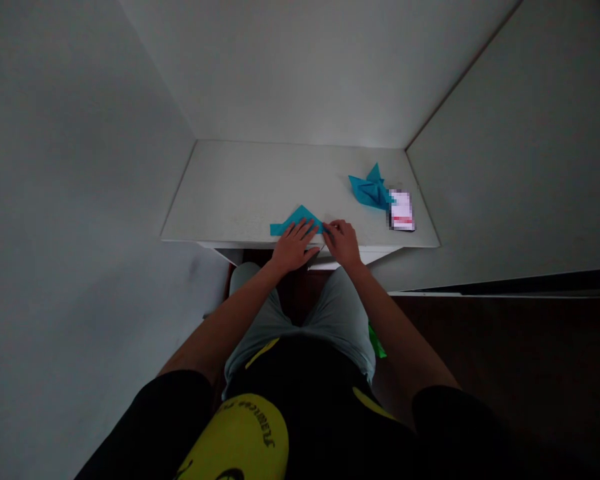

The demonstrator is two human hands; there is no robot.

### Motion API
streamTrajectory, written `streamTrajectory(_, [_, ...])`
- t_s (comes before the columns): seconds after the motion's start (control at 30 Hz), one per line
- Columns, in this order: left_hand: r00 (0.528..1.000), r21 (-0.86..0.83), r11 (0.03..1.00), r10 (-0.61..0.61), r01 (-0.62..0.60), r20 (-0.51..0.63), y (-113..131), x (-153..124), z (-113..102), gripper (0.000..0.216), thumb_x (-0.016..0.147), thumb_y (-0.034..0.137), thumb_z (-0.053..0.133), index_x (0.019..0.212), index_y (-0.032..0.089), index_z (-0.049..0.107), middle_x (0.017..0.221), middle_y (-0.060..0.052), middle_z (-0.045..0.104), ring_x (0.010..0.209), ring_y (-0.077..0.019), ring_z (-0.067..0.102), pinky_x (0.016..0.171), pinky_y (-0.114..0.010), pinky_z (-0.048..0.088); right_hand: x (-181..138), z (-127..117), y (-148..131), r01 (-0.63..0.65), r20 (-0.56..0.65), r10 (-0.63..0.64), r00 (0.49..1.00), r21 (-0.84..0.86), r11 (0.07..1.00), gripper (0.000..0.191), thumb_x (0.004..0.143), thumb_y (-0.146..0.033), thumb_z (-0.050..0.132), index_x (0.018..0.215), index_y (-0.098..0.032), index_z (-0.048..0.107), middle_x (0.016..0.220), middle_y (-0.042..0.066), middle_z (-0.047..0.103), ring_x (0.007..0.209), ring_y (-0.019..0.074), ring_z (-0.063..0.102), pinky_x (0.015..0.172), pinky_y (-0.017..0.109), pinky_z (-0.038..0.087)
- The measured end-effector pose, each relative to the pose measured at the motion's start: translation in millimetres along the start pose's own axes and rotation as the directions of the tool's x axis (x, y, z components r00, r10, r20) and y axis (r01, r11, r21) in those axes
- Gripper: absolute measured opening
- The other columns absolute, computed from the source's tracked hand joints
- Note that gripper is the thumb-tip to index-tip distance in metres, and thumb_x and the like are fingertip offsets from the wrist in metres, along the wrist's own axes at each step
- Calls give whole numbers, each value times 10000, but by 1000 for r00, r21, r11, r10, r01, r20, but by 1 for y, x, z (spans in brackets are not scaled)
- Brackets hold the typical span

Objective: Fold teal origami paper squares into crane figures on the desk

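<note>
A sheet of blue paper (pixel 301 212), folded to a peak in the middle with a flat strip out to the left, lies at the front edge of the white tabletop. Flat on its lower middle rests my left hand (pixel 292 248), fingers spread and pressing the paper down. My right hand (pixel 343 243) has its fingers curled together at the paper's right corner, closed on it. Both hands hide part of the lower edge and the right end. A finished-looking blue origami figure (pixel 369 192) with pointed tips sits farther back on the right.
A phone (pixel 401 211) with a lit, blurred screen lies beside the origami figure, near the right end of the tabletop (pixel 245 180). Walls stand close behind and at both sides. Under the front edge are my legs, and something green (pixel 377 341) shows beside them.
</note>
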State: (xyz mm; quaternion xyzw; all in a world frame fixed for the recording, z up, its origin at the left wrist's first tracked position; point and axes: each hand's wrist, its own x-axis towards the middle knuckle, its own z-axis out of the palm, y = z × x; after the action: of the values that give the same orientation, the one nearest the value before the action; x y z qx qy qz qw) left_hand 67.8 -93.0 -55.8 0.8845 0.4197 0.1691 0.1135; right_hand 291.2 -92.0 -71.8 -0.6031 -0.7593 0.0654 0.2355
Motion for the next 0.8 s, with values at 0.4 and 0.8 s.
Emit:
streamTrajectory(0.4, [913, -32, 926, -376, 376, -159, -71, -8, -37, 456, 998, 473, 757, 1358, 196, 717, 1484, -190, 674, 1377, -396, 612, 1178, -561, 492, -28, -3, -6, 49, 92, -41, 995, -81, 996, 547, 1164, -466, 405, 1623, -245, 604, 1587, 155, 630, 1411, 371, 533, 1151, 551, 430])
streamTrajectory(0.8, [887, -83, 908, -420, 412, -194, -46, -30, -32, 217, 1079, 403, 645, 1182, 256, 767, 1272, -121, 805, 1223, -349, 701, 1107, -555, 506, -30, -2, -8, 43, 70, -39, 997, -65, 997, 599, 1140, -516, 417, 1665, -261, 556, 1550, 160, 645, 1312, 390, 546, 1098, 563, 428])
